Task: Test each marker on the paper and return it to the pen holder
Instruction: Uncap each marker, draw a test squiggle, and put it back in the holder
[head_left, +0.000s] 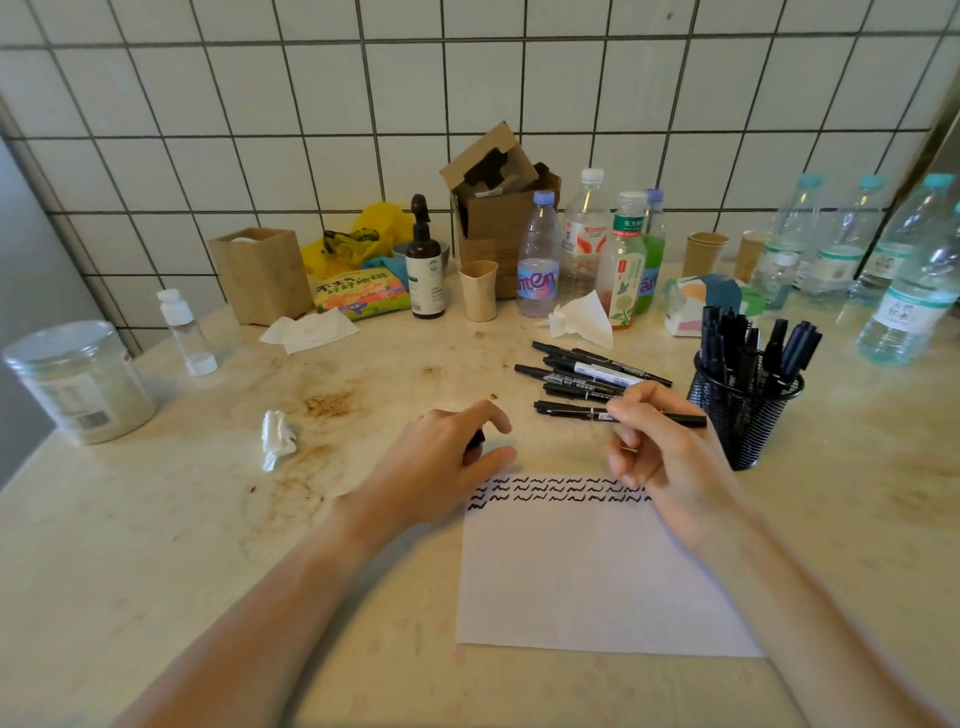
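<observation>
Paper (597, 571) underlies both hands: right (660, 447) pinches marker (675, 418), left (447, 457) grips cap (475, 441).

Both forearms reaching forward; left hand (452, 457) curled, something dark pinched under its fingers; right hand (660, 447) curled, gripping a marker (571, 411).

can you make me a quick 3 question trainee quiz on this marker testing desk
1. True or false: the right hand holds a black marker.
2. Where does the pen holder stand? A) left of the paper B) right of the loose markers C) behind the bottles
3. On which part of the paper are the test squiggles?

Key
1. True.
2. B.
3. Along its far edge, nearest the loose markers; the rest is blank.
</observation>
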